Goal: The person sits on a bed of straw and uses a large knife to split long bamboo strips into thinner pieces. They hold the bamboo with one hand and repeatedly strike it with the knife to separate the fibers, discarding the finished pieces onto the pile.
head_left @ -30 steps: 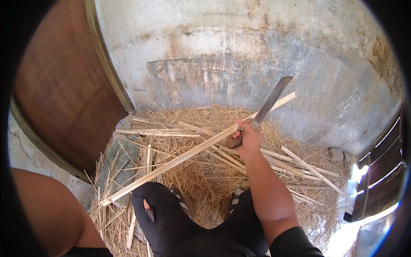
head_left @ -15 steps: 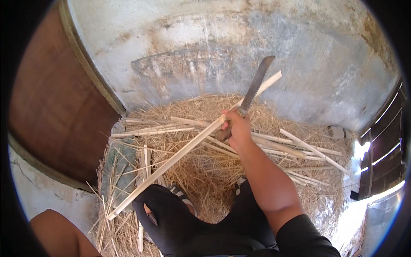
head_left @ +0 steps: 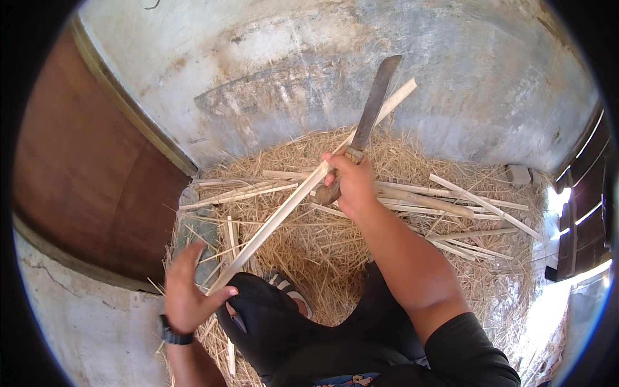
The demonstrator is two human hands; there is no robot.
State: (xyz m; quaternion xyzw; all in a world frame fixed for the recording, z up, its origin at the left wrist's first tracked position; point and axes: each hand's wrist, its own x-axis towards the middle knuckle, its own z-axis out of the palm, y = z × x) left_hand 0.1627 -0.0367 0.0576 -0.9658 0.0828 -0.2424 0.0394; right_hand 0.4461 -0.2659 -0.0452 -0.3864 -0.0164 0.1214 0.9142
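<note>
My right hand (head_left: 351, 184) is closed around the wooden handle of a machete (head_left: 373, 106), its dark blade pointing up and away from me. The same hand pinches a long pale bamboo strip (head_left: 274, 224) between thumb and fingers. The strip slants from the far right, behind the blade, down to my left thigh. Beside its near end is my left hand (head_left: 188, 293), fingers spread and slightly blurred, a dark watch on the wrist. The left thumb lies close to the strip; whether it touches cannot be made out.
Straw and shavings (head_left: 322, 258) cover the floor around my sandalled feet. Several bamboo strips (head_left: 445, 206) lie across it to the right, others (head_left: 238, 195) to the left. A stained wall (head_left: 309, 77) rises ahead, with a brown panel (head_left: 97, 161) at left and dark slats (head_left: 583, 200) at right.
My left hand has come into view from the lower left and moved up beside the strip's near end. The right hand, with machete and strip, has shifted slightly up and left in the picture.
</note>
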